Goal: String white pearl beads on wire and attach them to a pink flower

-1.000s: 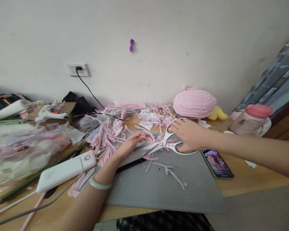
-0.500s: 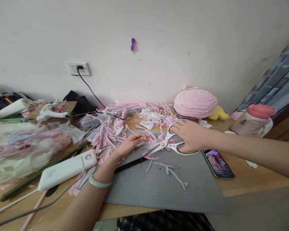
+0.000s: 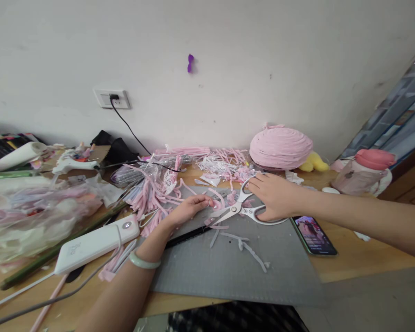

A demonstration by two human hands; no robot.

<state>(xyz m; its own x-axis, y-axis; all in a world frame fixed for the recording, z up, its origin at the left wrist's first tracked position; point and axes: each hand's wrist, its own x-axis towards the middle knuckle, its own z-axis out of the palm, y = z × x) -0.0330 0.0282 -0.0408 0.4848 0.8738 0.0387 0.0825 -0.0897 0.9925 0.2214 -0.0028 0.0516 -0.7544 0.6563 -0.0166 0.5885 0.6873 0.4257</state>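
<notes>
My right hand [image 3: 271, 196] is wrapped round the handles of a pair of white-handled scissors [image 3: 234, 210], whose blades point left over the grey cutting mat [image 3: 263, 281]. Left of the blades, my left hand [image 3: 192, 208] pinches a curled piece of pink pipe cleaner [image 3: 218, 203] beside the blade tips. Whether the blades touch it, I cannot make out. Beneath the tips lies a black pen [image 3: 186, 236]. Short grey pipe cleaner offcuts [image 3: 252, 256] rest on the mat in front of the scissors. A bundle of pink pipe cleaners [image 3: 147, 198] lies behind my left wrist.
A white power bank [image 3: 97, 246] and its cable lie at the left, near plastic bags [image 3: 31, 212] and a glue gun [image 3: 74, 165]. A large pink ball [image 3: 281, 146] stands by the wall. On the right are a phone [image 3: 314, 235] and a pink-lidded bottle [image 3: 361, 173].
The scissor blades have drawn slightly closer together near the pink piece. My left hand has shifted a little to the right; my right hand stays almost in place.
</notes>
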